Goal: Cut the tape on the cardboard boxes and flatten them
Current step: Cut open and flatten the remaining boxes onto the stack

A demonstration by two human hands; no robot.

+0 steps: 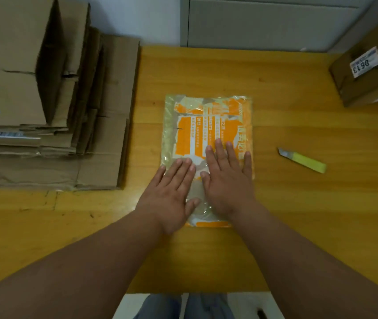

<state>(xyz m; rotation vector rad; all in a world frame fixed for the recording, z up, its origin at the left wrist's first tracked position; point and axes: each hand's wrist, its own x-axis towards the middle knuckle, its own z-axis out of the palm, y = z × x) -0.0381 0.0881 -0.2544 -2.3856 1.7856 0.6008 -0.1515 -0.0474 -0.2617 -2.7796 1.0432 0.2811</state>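
A flattened orange-and-white printed box (206, 125), covered in shiny clear tape, lies flat in the middle of the wooden table (298, 203). My left hand (172, 192) presses on its near left part with straight fingers. My right hand (226, 178) lies flat beside it on the near right part, fingers spread. A yellow utility knife (303, 160) with its blade out lies on the table to the right of the box, apart from both hands.
A tall stack of flattened brown cardboard boxes (45, 111) fills the table's left side. A brown box with a white label (367, 70) stands at the far right corner. A grey cabinet (264, 21) is behind the table.
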